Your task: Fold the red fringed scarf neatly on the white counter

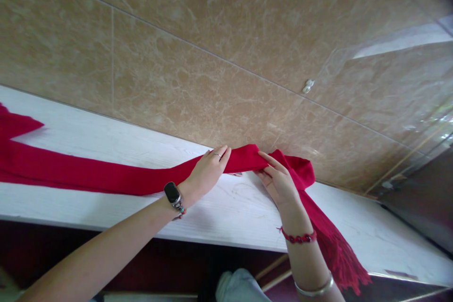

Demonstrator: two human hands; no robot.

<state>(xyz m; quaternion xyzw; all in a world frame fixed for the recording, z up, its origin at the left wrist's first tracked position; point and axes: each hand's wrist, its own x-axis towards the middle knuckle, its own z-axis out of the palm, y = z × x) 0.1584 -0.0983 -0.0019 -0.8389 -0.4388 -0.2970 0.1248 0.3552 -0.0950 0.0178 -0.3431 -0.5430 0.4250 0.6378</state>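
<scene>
A long red scarf [116, 177] stretches along the white tabletop, folded lengthwise into a narrow band. Its fringed end [339, 255] hangs down over the front edge on the right, behind my right forearm. My left hand [208, 170], with a ring and a watch, is closed over the band near its middle. A little to the right, my right hand [279, 181] pinches the scarf, thumb below and fingers above. A loose fold [300, 170] bulges just beyond my right hand. At the far left, another pointed part of the scarf [21, 125] lies spread out.
The white wooden table [233, 212] runs along a brown marbled wall [177, 71]. A small white fitting [308, 86] is fixed to the wall. Clear plastic [406, 99] covers the wall's right side. Light-coloured fabric [244, 285] shows below the table.
</scene>
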